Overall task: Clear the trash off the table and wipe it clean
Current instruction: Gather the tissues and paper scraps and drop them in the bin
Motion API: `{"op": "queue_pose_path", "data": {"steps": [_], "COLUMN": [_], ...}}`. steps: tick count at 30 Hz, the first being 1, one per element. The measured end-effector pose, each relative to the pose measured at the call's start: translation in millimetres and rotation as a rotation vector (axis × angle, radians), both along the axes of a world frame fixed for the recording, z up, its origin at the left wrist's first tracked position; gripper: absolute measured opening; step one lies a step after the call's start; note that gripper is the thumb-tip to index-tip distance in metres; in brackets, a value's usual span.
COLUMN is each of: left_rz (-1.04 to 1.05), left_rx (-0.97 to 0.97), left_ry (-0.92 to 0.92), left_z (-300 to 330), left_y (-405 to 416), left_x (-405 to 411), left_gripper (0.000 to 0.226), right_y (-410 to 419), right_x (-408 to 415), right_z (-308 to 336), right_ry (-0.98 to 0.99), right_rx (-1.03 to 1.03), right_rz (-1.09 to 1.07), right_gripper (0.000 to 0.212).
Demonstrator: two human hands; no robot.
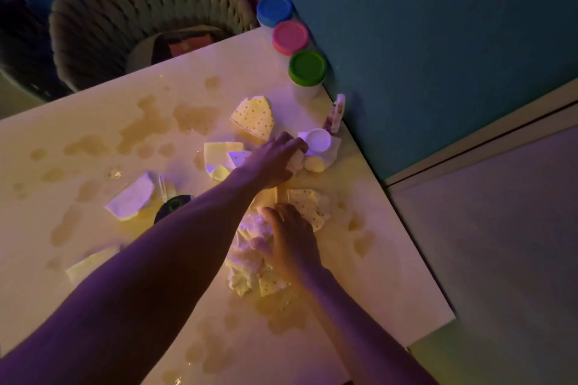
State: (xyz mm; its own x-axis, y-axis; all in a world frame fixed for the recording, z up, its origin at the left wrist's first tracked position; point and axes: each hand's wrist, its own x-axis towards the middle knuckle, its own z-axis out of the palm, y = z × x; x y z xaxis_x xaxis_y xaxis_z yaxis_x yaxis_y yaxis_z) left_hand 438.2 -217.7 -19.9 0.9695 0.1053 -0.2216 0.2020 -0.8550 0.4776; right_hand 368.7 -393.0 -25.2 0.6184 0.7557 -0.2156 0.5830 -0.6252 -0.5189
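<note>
Left grip point(275, 159): grasping crumpled tissue point(297, 162); white cup point(317, 141) just beyond. Right grip point(291, 241): grasping tissue wad point(247, 247) on stained counter point(93, 122).

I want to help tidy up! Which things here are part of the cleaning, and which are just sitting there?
Part of the cleaning: left hand on crumpled paper; right hand on the paper wad; dotted napkin; white cup; spills; woven basket.

Just sitting: blue-lid jar, pink-lid jar, green-lid jar.
</note>
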Motion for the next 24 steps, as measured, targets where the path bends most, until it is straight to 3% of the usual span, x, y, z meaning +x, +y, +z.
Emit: {"op": "queue_pose_path", "data": {"steps": [10,16,20,24], "left_rz": [0.344,0.618,0.757,0.7], "left_rx": [-0.229,-0.377,-0.307,-0.174], "left_ry": [-0.17,-0.246,-0.218,-0.045], "left_z": [49,81,84,65], "left_y": [18,28,29,18], "left_x": [-31,-89,-135,-183], "left_gripper": [0.053,0.036,0.029,0.032], "right_y": [18,30,38,42], "right_x": [1,9,10,7], "right_z": [-6,5,14,27], "right_ry": [-0.155,0.013,0.011,0.023], "right_rx": [-0.15,-0.244,-0.254,-0.243], "right_rz": [0.042,0.08,0.075,0.027], "right_gripper": [0.055,0.051,0.033,0.025]}}
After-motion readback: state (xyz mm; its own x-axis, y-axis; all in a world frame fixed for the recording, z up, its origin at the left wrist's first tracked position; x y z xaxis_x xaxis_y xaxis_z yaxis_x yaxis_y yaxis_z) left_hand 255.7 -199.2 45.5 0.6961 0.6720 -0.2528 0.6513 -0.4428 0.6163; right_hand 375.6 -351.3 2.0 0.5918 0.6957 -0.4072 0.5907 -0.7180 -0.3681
